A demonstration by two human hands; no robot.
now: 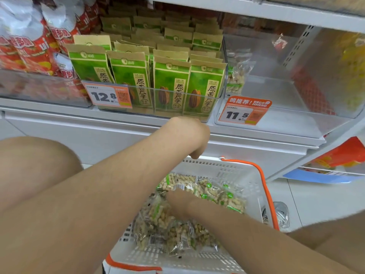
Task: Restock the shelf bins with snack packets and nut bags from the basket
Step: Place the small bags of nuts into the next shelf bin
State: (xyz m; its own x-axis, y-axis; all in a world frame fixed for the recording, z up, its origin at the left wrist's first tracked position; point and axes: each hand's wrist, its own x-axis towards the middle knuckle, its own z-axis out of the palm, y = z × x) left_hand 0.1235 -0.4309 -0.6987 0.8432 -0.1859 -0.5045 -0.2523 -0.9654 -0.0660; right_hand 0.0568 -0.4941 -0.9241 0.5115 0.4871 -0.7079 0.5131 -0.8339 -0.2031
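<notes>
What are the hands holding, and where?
Cannot be told: the right hand lies among the nut bags, fingers hidden; the left hand curls by the basket rim.

In basket [233,171], before and below shelf [256,139]: nut bags [173,226]. On shelf: packets [169,82] in middle bin [173,91], right bin [296,99] just beside.

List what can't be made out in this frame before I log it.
All in the head view:
- Left hand: fingers curl out of sight behind the wrist; any grip on the basket is unclear.
- Right hand: blurred, fingertips among the nut bags; holding one or not, unclear.
- Orange price tag reading 11.5: its fine print is too small to read.
- Basket's near end: cut off by the bottom edge.
</notes>
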